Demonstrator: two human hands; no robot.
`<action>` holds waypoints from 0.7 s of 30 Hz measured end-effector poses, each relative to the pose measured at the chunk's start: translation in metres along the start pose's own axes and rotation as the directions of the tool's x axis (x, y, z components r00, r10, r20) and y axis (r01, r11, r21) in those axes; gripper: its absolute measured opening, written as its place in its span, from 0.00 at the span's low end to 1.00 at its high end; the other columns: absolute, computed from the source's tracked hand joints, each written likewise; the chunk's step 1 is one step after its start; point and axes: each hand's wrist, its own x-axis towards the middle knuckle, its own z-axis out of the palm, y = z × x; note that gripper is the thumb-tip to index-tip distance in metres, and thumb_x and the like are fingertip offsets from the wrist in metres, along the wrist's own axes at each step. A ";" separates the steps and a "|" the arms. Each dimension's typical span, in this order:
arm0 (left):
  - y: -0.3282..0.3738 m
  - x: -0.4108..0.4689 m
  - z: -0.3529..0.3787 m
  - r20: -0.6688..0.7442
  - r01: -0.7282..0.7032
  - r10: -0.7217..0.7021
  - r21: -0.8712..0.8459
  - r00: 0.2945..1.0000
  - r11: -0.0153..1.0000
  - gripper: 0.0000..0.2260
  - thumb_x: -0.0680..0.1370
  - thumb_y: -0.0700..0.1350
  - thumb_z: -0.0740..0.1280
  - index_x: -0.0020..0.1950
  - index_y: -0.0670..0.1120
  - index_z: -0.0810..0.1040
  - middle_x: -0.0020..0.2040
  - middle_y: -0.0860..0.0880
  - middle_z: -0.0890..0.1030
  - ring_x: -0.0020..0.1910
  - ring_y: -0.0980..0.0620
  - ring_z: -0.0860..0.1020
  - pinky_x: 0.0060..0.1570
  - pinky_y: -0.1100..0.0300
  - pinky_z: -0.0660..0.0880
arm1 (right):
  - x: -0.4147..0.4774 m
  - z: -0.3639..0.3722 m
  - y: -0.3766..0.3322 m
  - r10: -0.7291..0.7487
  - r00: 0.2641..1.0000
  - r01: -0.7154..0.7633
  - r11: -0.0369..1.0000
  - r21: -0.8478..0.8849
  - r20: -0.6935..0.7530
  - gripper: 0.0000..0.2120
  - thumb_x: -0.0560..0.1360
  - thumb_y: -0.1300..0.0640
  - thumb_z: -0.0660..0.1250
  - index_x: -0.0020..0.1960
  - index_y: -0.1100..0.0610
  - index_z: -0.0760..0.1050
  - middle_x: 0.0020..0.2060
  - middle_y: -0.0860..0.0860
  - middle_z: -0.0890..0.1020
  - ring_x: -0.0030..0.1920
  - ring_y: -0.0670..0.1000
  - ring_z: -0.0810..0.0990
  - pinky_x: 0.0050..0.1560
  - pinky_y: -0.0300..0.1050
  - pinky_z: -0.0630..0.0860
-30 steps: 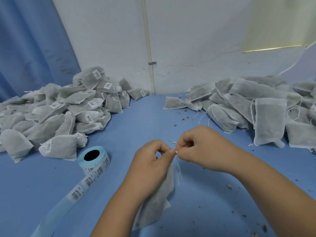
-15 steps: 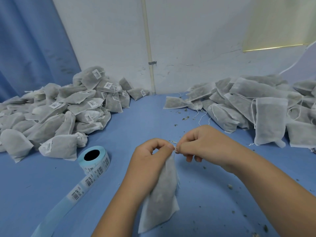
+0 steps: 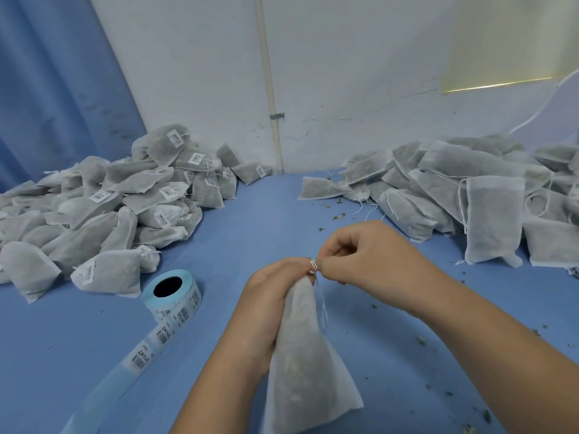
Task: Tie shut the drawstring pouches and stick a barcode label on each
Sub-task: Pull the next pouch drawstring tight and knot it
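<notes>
Since a second ago the pouch (image 3: 308, 371) has swung out from behind the left forearm and now hangs in plain view, its broad bottom low at the frame's centre, and the two hands have drawn together until they touch. The left hand (image 3: 271, 297) is clenched round the gathered neck of the pouch, holding it upright above the blue table (image 3: 250, 220). The right hand (image 3: 372, 255) pinches the white drawstring (image 3: 313, 267) at the neck between thumb and forefinger – the cord is looped round the top, and its loose ends dangle down the pouch's right side. To the left stands a roll of barcode labels (image 3: 174, 292), its blue backing strip (image 3: 125, 371) trailing toward the lower left corner. Beyond it lies a heap of labelled pouches (image 3: 125, 202); across the table, well apart, a heap of unlabelled pouches (image 3: 470, 198) rests against the white wall (image 3: 344, 73). Bits of dried herb (image 3: 338, 217) speckle the cloth – mostly on the right.
</notes>
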 end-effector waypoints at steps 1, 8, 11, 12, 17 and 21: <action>0.000 0.000 0.000 -0.007 -0.003 0.003 -0.005 1.000 1.000 0.08 0.63 0.51 0.72 0.30 0.48 0.76 0.27 0.51 0.69 0.27 0.53 0.67 0.28 0.61 0.66 | 0.000 0.001 0.000 -0.013 1.000 0.013 1.000 -0.015 -0.020 0.04 0.66 0.56 0.71 0.32 0.52 0.80 0.22 0.42 0.75 0.22 0.40 0.68 0.23 0.30 0.64; -0.001 -0.001 0.003 -0.030 -0.012 0.011 -0.030 0.999 0.999 0.07 0.67 0.48 0.70 0.31 0.47 0.77 0.27 0.49 0.69 0.25 0.52 0.67 0.26 0.61 0.68 | -0.001 0.001 -0.001 -0.085 0.996 0.081 0.987 -0.136 -0.025 0.05 0.65 0.57 0.69 0.32 0.50 0.80 0.24 0.40 0.78 0.25 0.39 0.72 0.26 0.31 0.69; -0.002 -0.001 0.003 -0.038 -0.015 0.014 -0.031 0.999 0.999 0.08 0.67 0.48 0.70 0.31 0.47 0.76 0.28 0.49 0.69 0.26 0.52 0.66 0.26 0.61 0.67 | -0.001 0.001 -0.001 -0.105 0.993 0.095 0.983 -0.160 -0.056 0.05 0.66 0.57 0.70 0.32 0.50 0.80 0.26 0.43 0.80 0.26 0.39 0.73 0.28 0.32 0.70; -0.002 -0.001 0.003 -0.037 -0.013 0.012 -0.035 0.999 0.999 0.08 0.67 0.48 0.70 0.31 0.46 0.76 0.28 0.49 0.69 0.26 0.52 0.66 0.26 0.61 0.67 | -0.001 0.001 -0.002 -0.112 0.991 0.099 0.982 -0.163 -0.067 0.04 0.66 0.57 0.70 0.33 0.51 0.80 0.27 0.44 0.80 0.26 0.40 0.73 0.28 0.32 0.70; -0.001 -0.003 0.004 -0.027 0.006 -0.008 -0.065 1.000 0.998 0.08 0.67 0.47 0.71 0.30 0.47 0.76 0.26 0.50 0.68 0.23 0.53 0.67 0.24 0.63 0.68 | -0.002 -0.006 -0.007 -0.140 0.987 0.124 0.977 -0.176 -0.082 0.06 0.66 0.60 0.69 0.33 0.52 0.79 0.25 0.43 0.78 0.26 0.40 0.72 0.29 0.34 0.71; 0.000 -0.002 0.004 -0.050 0.003 -0.005 -0.050 0.999 0.999 0.08 0.66 0.49 0.71 0.31 0.47 0.76 0.27 0.50 0.69 0.24 0.53 0.67 0.25 0.62 0.67 | -0.006 -0.011 -0.012 -0.140 0.989 0.128 0.974 -0.187 -0.054 0.06 0.66 0.58 0.68 0.32 0.50 0.79 0.26 0.41 0.79 0.26 0.38 0.72 0.27 0.30 0.69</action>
